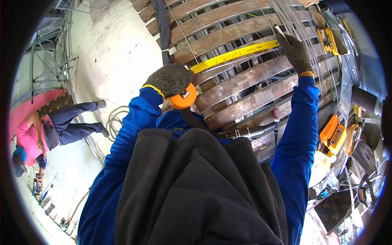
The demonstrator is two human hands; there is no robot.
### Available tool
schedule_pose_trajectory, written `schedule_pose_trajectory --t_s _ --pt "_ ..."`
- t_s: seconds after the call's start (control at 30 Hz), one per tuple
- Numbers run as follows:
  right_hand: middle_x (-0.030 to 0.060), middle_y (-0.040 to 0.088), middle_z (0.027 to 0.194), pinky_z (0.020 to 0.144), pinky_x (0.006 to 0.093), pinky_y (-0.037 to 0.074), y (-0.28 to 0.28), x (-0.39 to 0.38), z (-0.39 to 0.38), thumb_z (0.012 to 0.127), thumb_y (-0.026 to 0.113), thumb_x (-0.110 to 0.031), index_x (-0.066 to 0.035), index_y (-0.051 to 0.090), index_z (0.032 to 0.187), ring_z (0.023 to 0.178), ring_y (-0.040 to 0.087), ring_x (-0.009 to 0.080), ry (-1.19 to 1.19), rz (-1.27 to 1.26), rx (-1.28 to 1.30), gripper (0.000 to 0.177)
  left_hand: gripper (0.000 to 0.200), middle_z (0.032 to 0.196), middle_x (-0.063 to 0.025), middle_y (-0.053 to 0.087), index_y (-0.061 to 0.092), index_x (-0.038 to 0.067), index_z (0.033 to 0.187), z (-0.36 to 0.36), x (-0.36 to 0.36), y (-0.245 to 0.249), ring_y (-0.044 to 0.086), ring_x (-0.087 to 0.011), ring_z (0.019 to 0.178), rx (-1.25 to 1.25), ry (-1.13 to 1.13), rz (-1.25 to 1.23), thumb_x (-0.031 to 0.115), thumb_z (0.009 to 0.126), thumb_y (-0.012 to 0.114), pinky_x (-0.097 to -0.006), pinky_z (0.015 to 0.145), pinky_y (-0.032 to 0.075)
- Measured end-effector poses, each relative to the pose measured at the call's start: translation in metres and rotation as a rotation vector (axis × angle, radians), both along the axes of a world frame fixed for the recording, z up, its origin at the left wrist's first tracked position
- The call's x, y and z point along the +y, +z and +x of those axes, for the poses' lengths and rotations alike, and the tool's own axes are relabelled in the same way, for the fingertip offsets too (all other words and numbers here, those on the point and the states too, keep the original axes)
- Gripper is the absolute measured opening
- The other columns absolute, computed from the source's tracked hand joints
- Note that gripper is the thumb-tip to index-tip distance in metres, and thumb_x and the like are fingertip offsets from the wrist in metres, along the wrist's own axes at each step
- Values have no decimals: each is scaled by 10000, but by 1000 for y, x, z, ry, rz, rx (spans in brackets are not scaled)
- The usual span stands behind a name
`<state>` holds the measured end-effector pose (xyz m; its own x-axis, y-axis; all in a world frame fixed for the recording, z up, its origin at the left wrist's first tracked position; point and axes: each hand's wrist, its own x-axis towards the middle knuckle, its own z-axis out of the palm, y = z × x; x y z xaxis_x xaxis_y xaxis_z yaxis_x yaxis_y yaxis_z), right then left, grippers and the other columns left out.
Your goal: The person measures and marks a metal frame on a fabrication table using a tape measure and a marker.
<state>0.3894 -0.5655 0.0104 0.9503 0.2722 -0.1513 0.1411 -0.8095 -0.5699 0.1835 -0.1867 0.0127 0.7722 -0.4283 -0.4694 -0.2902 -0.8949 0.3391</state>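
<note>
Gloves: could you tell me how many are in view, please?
2: left hand, on the orange tape case; right hand, on the yellow tape end. Others may be hidden.

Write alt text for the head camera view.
A person's gloved left hand holds an orange tape measure, its yellow tape stretched across rusty metal bars to the gloved right hand. Another person in pink is low on the floor nearby.
</note>
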Motion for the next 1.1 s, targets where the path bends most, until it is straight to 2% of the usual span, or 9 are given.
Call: schedule_pose_trajectory --t_s 0.53,0.6,0.63,0.7,0.73,0.8,0.93,1.0,1.1 --pt "218 718 1147 955 431 508 -12 -7 5 963 553 -602 -63 692 1250 1091 687 374 -14 -31 -8 626 381 1178 -171 707 692 73 1259 -1 4 -1 647 -361 1102 16 -18 -5 170 894 643 -444 989 507" --pt "216 719 1150 955 424 509 -18 -11 8 985 555 -544 -60 674 1276 1080 694 359 -91 231 159 577 389 1169 -175 708 687 66 1262 -7 14 -11 648 -367 1096 -36 -61 -36 166 887 651 -447 985 508" --pt "216 719 1150 955 424 509 -20 -15 9 985 555 -544 -60 674 1276 1080 694 359 -100 225 155 577 384 1147 -180 710 684 54 1253 -12 20 -20 652 -367 1083 -138 -95 -105 161 885 652 -447 972 512" --pt "204 718 1160 951 423 508 -17 -23 9 1006 547 -484 -62 657 1299 1081 691 353 -20 186 -238 526 344 1087 -187 714 683 26 1204 -10 19 -24 668 -366 1018 -235 -156 -145 144 883 647 -448 918 531" --pt "197 716 1162 957 429 501 -6 -20 3 1014 534 -459 -59 655 1288 1097 679 361 -63 170 -298 500 344 1087 -187 714 683 26 1204 -9 17 -25 668 -366 1018 -241 -169 -160 144 883 647 -448 918 531" --pt "98 722 1003 899 349 506 23 -22 -6 1044 533 -376 -1 624 1301 943 665 197 -154 129 -155 463 311 1067 -183 714 689 27 1177 -10 17 -25 675 -363 971 -247 -136 -114 128 887 638 -450 885 543" --pt "100 704 948 870 360 504 26 -49 -7 1044 524 -374 6 615 1293 905 654 199 -136 60 -255 463 306 1052 -190 709 687 25 1180 -5 12 -15 673 -364 961 -181 -156 -53 123 897 626 -445 881 547" --pt "165 725 1021 908 407 520 32 -63 -13 1029 505 -407 -36 623 1287 1007 706 309 -148 68 -166 468 312 1054 -191 708 683 25 1188 -3 12 -13 672 -365 969 -160 -191 -38 124 900 620 -443 881 546" --pt "156 727 1014 893 395 521 41 -78 -22 1033 516 -385 -14 622 1287 981 706 284 -121 63 -112 462 281 1049 -179 717 706 43 1116 -6 9 -10 676 -355 982 -210 -141 -84 192 910 585 -459 877 543"
